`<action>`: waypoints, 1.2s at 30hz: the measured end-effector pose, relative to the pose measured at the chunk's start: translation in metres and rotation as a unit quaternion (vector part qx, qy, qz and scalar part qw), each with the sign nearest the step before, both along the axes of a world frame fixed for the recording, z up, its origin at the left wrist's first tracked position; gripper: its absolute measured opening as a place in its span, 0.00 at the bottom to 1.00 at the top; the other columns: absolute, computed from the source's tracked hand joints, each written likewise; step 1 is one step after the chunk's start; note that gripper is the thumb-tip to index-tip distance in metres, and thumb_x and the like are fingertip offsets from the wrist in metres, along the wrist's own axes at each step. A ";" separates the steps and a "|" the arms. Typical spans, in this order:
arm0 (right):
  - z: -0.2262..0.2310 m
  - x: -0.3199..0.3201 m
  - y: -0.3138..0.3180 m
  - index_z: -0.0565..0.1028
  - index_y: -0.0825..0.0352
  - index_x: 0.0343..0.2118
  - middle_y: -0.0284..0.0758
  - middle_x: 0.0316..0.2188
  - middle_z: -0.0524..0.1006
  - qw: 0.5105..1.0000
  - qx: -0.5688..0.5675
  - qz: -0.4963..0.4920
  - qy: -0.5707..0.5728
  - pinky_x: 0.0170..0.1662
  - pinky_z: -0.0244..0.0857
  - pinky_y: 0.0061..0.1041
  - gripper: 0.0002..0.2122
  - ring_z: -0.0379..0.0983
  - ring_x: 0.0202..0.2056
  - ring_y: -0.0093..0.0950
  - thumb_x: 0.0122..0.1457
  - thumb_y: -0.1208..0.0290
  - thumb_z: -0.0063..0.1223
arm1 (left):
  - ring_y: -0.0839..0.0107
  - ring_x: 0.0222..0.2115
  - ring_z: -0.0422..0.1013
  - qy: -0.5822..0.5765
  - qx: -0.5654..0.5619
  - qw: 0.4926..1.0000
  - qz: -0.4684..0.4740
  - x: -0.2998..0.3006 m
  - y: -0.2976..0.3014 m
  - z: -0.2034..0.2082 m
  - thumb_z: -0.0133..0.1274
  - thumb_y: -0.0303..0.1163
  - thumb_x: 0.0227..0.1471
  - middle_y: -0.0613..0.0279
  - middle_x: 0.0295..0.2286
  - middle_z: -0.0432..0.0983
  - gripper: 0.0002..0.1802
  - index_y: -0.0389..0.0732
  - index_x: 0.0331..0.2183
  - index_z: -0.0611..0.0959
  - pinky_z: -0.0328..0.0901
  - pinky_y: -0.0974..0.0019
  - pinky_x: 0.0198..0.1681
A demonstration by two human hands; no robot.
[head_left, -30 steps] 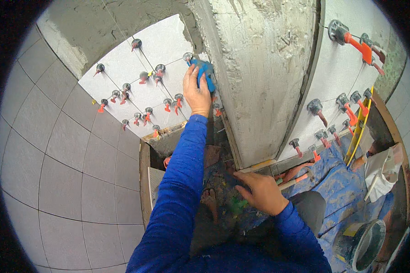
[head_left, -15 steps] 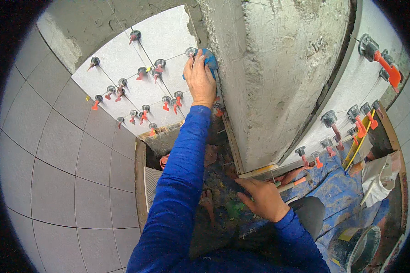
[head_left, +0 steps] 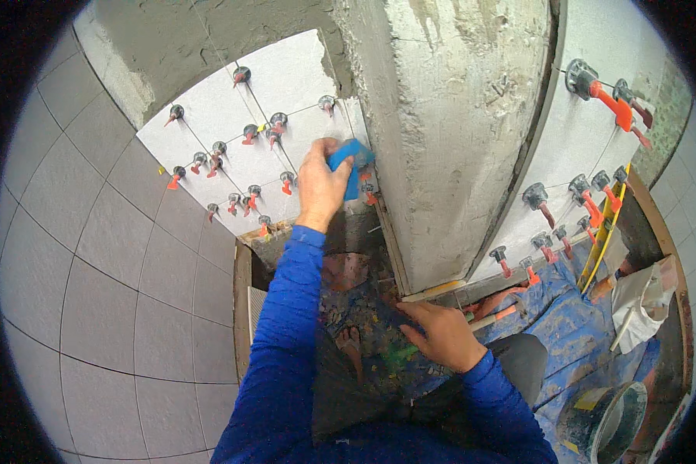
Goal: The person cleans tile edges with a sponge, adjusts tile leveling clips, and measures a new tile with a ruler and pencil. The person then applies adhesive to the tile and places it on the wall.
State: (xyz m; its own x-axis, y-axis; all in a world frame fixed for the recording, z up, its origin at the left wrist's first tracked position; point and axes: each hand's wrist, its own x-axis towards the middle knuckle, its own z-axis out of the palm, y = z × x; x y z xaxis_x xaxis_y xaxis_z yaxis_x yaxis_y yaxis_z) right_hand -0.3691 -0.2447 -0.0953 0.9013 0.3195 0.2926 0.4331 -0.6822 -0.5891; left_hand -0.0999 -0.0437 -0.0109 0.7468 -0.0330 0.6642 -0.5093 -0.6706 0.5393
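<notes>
My left hand [head_left: 322,182] is closed around a blue sponge [head_left: 352,159]. It is at the right edge of the white wall tiles [head_left: 305,73], close to the concrete column [head_left: 456,139]. Across the tile joints stand several tile levelling clips [head_left: 278,122] with dark round bases and red handles; one clip [head_left: 327,104] is just above my left hand. Lower down, my right hand [head_left: 441,339] has its thumb and forefinger apart with nothing visible in it. Its fingertips are by the column's lower edge, beside my knee; its other fingers are partly hidden.
More tile wall with levelling clips [head_left: 582,199] runs along the right. Below it are a yellow spirit level [head_left: 602,243], a hammer [head_left: 496,315], a blue tarp [head_left: 530,317], a white sack [head_left: 643,301] and a bucket [head_left: 605,424]. Grey tiles [head_left: 100,301] cover the left side.
My left hand has moved down the tile edge with the sponge, uncovering the clip above it. My right hand stays about where it was. The view has shifted slightly.
</notes>
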 end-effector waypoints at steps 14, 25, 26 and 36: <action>0.042 0.059 0.102 0.62 0.60 0.69 0.54 0.66 0.63 0.969 0.154 -0.093 -0.168 0.67 0.59 0.49 0.33 0.61 0.64 0.58 0.61 0.67 0.61 | 0.70 0.41 0.76 0.264 -0.578 0.718 -0.285 -0.082 0.020 -0.027 0.56 0.33 0.62 0.58 0.42 0.78 0.18 0.38 0.51 0.75 0.72 0.64 0.45; 0.071 0.128 0.123 0.61 0.65 0.68 0.54 0.66 0.63 0.977 0.065 -0.089 -0.182 0.67 0.58 0.46 0.37 0.60 0.66 0.57 0.54 0.70 0.65 | 0.71 0.40 0.73 0.315 -0.499 0.779 -0.210 -0.056 0.051 -0.037 0.56 0.45 0.66 0.60 0.42 0.76 0.24 0.35 0.51 0.75 0.69 0.67 0.40; 0.071 0.137 0.125 0.62 0.65 0.67 0.54 0.65 0.65 0.969 0.093 -0.110 -0.200 0.67 0.59 0.46 0.37 0.62 0.65 0.57 0.54 0.70 0.66 | 0.70 0.42 0.73 0.298 -0.528 0.748 -0.270 -0.056 0.047 -0.037 0.54 0.47 0.67 0.59 0.44 0.76 0.26 0.34 0.53 0.75 0.69 0.67 0.43; 0.111 0.229 0.132 0.74 0.62 0.51 0.50 0.39 0.81 0.898 -0.034 -0.370 -0.234 0.40 0.75 0.50 0.22 0.80 0.38 0.55 0.51 0.75 0.62 | 0.52 0.62 0.65 0.313 -0.601 0.627 -0.385 -0.042 0.034 -0.034 0.41 0.61 0.70 0.42 0.64 0.62 0.44 0.30 0.66 0.64 0.60 0.49 0.65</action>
